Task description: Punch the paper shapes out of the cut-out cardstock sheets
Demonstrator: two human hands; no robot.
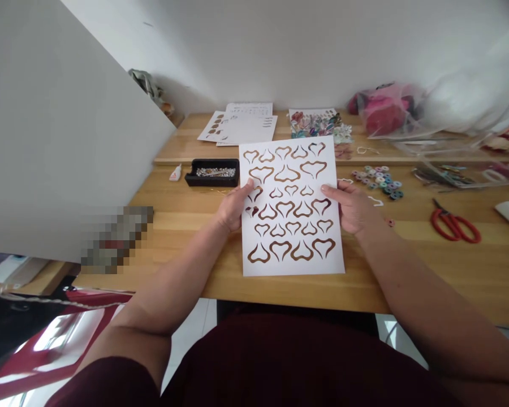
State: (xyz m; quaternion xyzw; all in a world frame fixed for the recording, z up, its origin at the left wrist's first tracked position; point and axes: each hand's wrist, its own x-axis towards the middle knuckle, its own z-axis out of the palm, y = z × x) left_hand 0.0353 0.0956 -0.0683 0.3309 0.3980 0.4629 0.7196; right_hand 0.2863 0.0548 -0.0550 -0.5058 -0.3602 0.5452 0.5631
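Note:
Held up over the wooden table is a white paper stencil sheet [294, 192] with rows of cut-out curvy, heart-like shapes; brown shows through most of the openings. My left hand [236, 204] grips its left edge, thumb on the front and fingers behind. On the opposite edge my right hand [351, 204] pinches it the same way. The fingers behind the paper are mostly hidden. Just left of the sheet stands a black tray [214, 180] with small shiny beads in it. To the right of my right hand lie several small thread spools [377, 180].
Red-handled scissors [454, 223] lie on the table [186, 226] at right. A small white glue bottle [175, 173] stands at left. Papers [250, 129], colourful pieces [316, 123] and a plastic bag [385, 110] rest on the raised back shelf. A grey panel [68, 130] borders the left side.

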